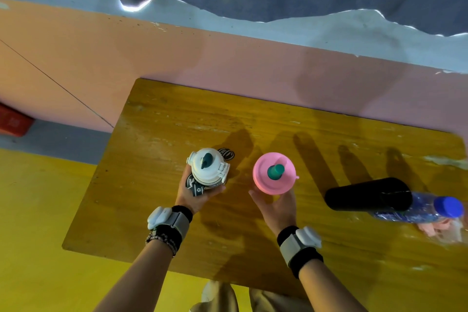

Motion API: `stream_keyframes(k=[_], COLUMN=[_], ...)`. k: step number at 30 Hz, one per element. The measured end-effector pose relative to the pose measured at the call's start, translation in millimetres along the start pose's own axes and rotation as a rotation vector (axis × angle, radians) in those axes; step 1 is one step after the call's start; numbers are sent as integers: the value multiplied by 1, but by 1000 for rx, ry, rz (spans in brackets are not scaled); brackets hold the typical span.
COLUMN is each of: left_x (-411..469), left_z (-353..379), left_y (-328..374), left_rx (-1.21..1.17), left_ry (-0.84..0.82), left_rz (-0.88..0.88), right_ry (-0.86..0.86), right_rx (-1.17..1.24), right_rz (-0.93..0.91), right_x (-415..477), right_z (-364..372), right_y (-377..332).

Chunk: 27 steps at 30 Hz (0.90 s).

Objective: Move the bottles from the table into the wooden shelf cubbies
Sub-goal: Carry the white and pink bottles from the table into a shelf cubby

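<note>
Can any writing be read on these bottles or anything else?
Nothing here reads clearly.
Marks on the strap of the white-lidded bottle: too blurred.
Print on the blue label of the clear bottle: too blurred.
Marks on the red crate: too small.
No text shows on the pink-lidded bottle or black bottle.

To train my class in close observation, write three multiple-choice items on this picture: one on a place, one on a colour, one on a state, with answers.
1. Where is the black bottle? A. on the floor B. right of the pink-lidded bottle C. on a chair
2. What colour is the clear bottle's cap? A. blue B. red C. green
3. What is the left hand doing? A. lying flat B. pointing upward C. gripping the white-lidded bottle
Answers: B, it is on the table, right of the pink lid; A, the cap shows blue; C, its fingers curl round that bottle.
</note>
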State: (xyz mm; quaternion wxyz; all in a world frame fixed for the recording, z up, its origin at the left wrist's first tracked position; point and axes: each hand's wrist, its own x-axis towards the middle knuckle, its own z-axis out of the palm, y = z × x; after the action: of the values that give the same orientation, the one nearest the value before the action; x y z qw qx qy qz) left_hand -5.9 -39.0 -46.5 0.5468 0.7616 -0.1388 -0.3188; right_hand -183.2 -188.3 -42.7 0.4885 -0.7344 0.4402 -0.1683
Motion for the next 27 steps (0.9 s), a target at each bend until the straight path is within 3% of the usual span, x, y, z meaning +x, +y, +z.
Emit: stream_keyframes(k=[8,16,27], left_x=[-3,-21,-47], left_z=[0,6,-3], left_y=[-4,2,29], left_rx=[1,-1,35], left_ry=[81,46,34], left_rz=[-25,8,86], right_ry=[-17,-19,100], right_rx=[-27,-58,-62], right_rz=[-17,-16,-57], right_x=[2,-4,-49], right_z=[-2,-6,-32], right_y=[2,5,-16])
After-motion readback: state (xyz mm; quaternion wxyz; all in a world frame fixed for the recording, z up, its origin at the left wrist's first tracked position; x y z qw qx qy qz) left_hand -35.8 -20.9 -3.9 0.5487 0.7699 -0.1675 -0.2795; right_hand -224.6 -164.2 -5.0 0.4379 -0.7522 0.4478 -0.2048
